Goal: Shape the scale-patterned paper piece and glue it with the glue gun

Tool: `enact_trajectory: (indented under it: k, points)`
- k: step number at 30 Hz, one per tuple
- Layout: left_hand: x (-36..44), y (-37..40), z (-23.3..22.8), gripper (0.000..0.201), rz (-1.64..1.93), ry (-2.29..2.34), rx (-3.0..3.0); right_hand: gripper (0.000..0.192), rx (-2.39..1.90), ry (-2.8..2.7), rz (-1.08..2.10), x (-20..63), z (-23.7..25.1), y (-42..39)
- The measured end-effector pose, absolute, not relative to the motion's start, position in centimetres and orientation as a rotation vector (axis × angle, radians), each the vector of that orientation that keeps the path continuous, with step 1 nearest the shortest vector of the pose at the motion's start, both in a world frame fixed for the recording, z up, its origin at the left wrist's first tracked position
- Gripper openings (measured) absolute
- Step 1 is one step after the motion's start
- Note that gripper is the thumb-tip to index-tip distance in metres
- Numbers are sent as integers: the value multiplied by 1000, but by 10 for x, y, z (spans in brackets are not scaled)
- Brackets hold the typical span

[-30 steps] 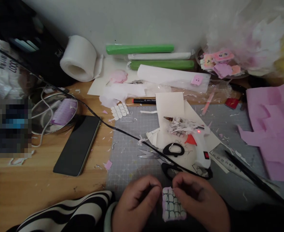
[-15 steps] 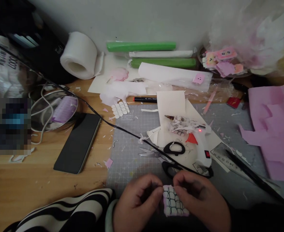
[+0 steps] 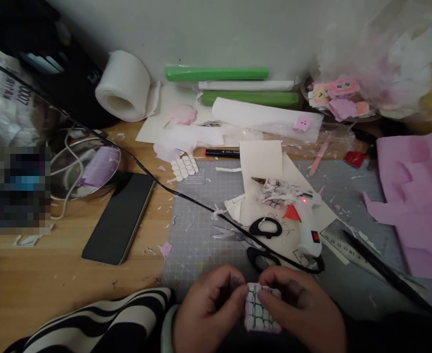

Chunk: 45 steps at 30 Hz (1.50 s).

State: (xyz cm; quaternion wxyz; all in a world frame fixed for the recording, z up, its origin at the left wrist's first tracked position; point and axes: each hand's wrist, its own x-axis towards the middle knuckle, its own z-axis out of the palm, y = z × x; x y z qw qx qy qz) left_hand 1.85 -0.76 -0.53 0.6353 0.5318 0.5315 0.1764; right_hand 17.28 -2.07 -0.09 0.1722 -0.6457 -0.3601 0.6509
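Between my two hands, near the mat's front edge, is a small white craft piece (image 3: pixel 259 314) with dark grid lines and a pink border. My left hand (image 3: pixel 212 306) pinches its upper left edge between thumb and forefinger. With the thumb on its face, my right hand (image 3: pixel 300 306) grips the upper right part and covers that corner. Just beyond my hands lie black-handled scissors (image 3: pixel 265 227), partly under a black cord. A white glue gun (image 3: pixel 307 228) with a lit red light rests on cream paper (image 3: pixel 262 157).
A cutting mat (image 3: pixel 197 220) carries paper scraps and a ruler (image 3: pixel 343 242). To the left are a phone (image 3: pixel 120 218) and a metal bowl (image 3: pixel 59 189); at the right, pink sheets (image 3: pixel 414 196). A black cord (image 3: pixel 138 171) crosses the table diagonally. Paper rolls (image 3: pixel 234 73) stand behind.
The gridded piece and my right hand have shifted slightly left. My right thumb now lies further across its face. Both hands keep their grip, and the view has moved a little.
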Motion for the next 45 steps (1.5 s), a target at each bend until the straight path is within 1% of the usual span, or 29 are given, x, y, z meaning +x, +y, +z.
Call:
enact_trajectory:
  k: [4,9,15,18,20,24,28,30,34,38,45]
  points:
    - [17,-11,-6,22,442,1228,1240,17,-1830,-1104,1887,176,-4,-22]
    - [16,-13,-8,11,435,1239,1194,16,-1783,-1141,1872,176,-6,-21]
    - [18,-12,-10,17,508,1258,1054,11,-1813,-1063,1782,174,-1,-20]
    - [18,-12,-10,19,522,1216,969,8,-1809,-1044,1816,175,2,-19]
    - [16,-12,-9,18,483,1180,1023,12,-1815,-999,1789,175,5,-18]
    - [15,-12,-6,11,337,1130,1345,19,-1788,-891,1742,174,8,-16]
    - [18,-11,-6,11,314,1130,1456,18,-1759,-840,1825,174,6,-17]
    - [18,-11,-6,9,320,1128,1474,18,-1815,-856,1776,173,3,-20]
    - [18,-10,-5,9,366,1120,1417,22,-1962,-770,1534,166,1,-27]
    - [17,-9,-4,20,426,1125,1353,20,-1973,-761,1499,161,3,-29]
    - [17,-7,-6,17,391,1063,1395,24,-2032,-750,1430,159,3,-29]
